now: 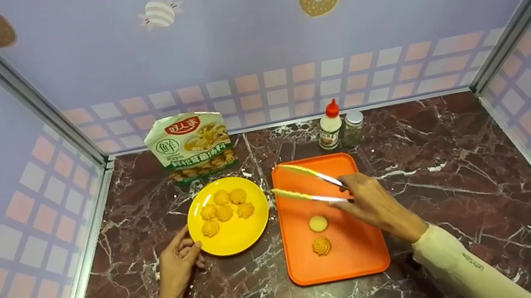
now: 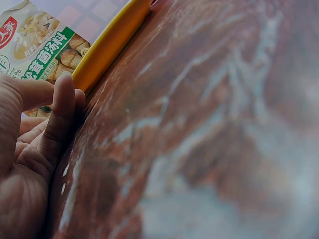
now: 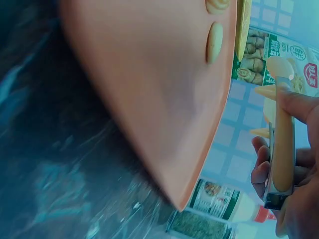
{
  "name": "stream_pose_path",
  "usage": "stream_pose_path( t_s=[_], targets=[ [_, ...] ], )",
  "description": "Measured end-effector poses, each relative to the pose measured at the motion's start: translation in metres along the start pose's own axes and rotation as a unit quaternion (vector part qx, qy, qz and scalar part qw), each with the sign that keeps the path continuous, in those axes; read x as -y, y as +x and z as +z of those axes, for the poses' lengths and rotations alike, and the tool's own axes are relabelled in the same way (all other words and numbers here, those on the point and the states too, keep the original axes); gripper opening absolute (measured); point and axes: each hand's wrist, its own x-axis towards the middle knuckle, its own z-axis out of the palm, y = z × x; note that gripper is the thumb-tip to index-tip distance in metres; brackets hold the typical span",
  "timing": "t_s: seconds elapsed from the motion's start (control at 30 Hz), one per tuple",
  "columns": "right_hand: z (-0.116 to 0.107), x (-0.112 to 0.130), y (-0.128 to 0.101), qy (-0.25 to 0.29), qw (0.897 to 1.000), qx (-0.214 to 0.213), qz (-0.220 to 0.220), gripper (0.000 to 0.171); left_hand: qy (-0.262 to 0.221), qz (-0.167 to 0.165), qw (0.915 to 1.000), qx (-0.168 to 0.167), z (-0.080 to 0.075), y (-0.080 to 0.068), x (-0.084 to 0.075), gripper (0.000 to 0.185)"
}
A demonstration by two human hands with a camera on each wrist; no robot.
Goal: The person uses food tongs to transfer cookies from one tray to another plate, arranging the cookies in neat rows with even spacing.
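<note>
My left hand [image 1: 180, 258] holds the near-left rim of a yellow plate [image 1: 240, 241], thumb at the edge; in the left wrist view the fingers [image 2: 62, 99] meet that rim. Several swirled cookies [image 1: 224, 213] lie on the plate. My right hand [image 1: 372, 201] grips a pair of tongs [image 1: 324, 198] with yellow tips and metal arms. The tongs are spread with nothing between them, above the far part of an orange tray [image 1: 362, 256]. On the tray lie a smooth pale round cookie [image 1: 318, 223] and, nearer me, a swirled cookie [image 1: 321, 246].
Behind the plate stands a green and white food pouch [image 1: 193, 147]. A sauce bottle with a red cap [image 1: 329, 125] and a glass spice jar [image 1: 353, 128] stand behind the tray. Patterned walls enclose the dark marbled tabletop [image 1: 437, 159].
</note>
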Motion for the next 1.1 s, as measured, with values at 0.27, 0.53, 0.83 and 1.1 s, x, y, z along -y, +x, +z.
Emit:
stream_pose_path(
  t_s=[0.27,0.53,0.83,1.1],
  targets=[
    [-0.013,-0.009,-0.012,0.022,1.0,-0.008,0.014,0.046,0.008,0.003,1.0,0.0,-0.001,0.0,0.001,0.06],
    [-0.024,-0.018,-0.027,-0.004,1.0,-0.018,-0.004,0.05,0.018,0.013,0.9998,0.004,-0.002,-0.001,0.0,0.06],
    [-0.033,-0.026,-0.043,0.006,0.999,-0.033,-0.016,0.053,0.014,0.004,0.9999,0.0,0.0,-0.002,-0.001,0.061],
    [-0.039,-0.029,-0.054,-0.002,0.999,-0.041,-0.003,0.047,0.006,0.0,1.0,-0.002,0.001,-0.001,-0.001,0.061]
  ],
)
